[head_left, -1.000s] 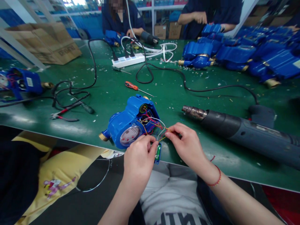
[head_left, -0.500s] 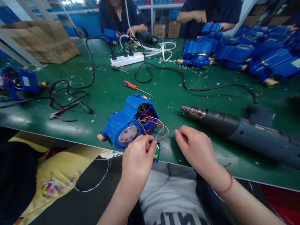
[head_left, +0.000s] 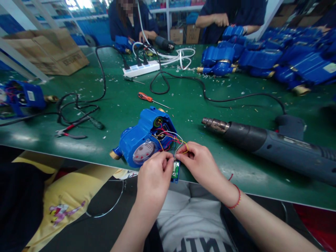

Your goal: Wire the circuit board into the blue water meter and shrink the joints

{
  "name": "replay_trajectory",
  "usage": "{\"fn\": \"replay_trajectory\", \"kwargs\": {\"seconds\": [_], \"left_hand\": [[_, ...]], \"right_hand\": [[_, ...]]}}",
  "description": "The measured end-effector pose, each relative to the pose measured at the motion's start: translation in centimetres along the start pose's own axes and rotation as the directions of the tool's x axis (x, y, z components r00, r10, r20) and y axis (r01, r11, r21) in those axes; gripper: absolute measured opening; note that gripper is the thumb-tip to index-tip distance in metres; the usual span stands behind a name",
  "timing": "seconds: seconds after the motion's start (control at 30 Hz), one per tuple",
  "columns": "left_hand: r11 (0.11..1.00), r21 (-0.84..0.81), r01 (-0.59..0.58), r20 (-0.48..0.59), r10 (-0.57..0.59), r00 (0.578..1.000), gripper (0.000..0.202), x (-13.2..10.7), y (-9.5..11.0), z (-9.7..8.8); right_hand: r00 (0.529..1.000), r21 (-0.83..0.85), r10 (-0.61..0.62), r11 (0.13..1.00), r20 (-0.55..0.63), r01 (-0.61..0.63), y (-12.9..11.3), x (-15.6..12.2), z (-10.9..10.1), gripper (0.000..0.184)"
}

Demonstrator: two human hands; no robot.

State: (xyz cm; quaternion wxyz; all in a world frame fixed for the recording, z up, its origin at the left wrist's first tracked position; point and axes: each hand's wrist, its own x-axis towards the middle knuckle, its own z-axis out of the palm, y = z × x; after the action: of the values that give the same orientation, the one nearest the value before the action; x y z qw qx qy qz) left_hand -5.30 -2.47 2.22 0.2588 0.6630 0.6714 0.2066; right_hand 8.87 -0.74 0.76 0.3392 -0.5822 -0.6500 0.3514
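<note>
A blue water meter [head_left: 136, 136] lies on its side near the table's front edge, its housing open and a bundle of thin wires [head_left: 178, 137] coming out. The wires, red, yellow and white, lead to a small green circuit board [head_left: 175, 170] in a blue frame at the edge. My left hand [head_left: 156, 171] is closed, thumb and forefinger pinching the board's upper left side. Closed in a pinch too, my right hand [head_left: 201, 161] is at the wires just above the board. Its fingertips nearly meet the left ones and cover the wire ends.
A heat gun [head_left: 252, 138] lies at right, nozzle pointing left. Beyond the meter are an orange screwdriver [head_left: 145, 97] and a white power strip [head_left: 141, 68]. Pliers [head_left: 70, 131] and black cable lie left. More blue meters [head_left: 259, 59] crowd the back right; two co-workers sit opposite.
My right hand has moved left, from beside the heat gun's nozzle to the wires at the board, and pinches there. My left hand has stayed on the board.
</note>
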Motion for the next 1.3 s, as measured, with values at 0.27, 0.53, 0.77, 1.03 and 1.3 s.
{"fn": "replay_trajectory", "kwargs": {"seconds": [0.27, 0.53, 0.77, 1.03, 1.3], "left_hand": [[1.0, -0.031, 0.004, 0.027, -0.003, 1.0, 0.015, 0.1, 0.1, -0.1], [0.995, -0.095, -0.023, 0.029, 0.026, 0.999, 0.021, 0.1, -0.1, 0.1], [0.992, -0.118, -0.048, -0.021, 0.046, 0.999, 0.01, 0.6, 0.6, 0.4], [0.988, -0.14, -0.06, -0.019, 0.058, 0.998, 0.013, 0.4, 0.1, 0.4], [0.973, -0.22, -0.071, -0.041, 0.063, 0.997, 0.014, 0.2, -0.4, 0.1]], "right_hand": [[0.967, 0.043, -0.026, 0.998, -0.255, 0.038, 0.0, -0.2, -0.3, 0.011], [0.99, 0.157, 0.036, 0.988, -0.138, -0.014, 0.2, -0.2, -1.4, 0.016], [0.998, 0.22, 0.048, 0.974, 0.028, -0.053, 0.5, 0.3, -1.2, 0.009], [0.968, -0.105, -0.001, 0.994, -0.25, -0.026, 1.1, 0.4, -1.5, 0.012], [0.999, 0.049, -0.002, 0.999, -0.043, 0.004, -0.3, -1.3, -0.1, 0.009]]}}
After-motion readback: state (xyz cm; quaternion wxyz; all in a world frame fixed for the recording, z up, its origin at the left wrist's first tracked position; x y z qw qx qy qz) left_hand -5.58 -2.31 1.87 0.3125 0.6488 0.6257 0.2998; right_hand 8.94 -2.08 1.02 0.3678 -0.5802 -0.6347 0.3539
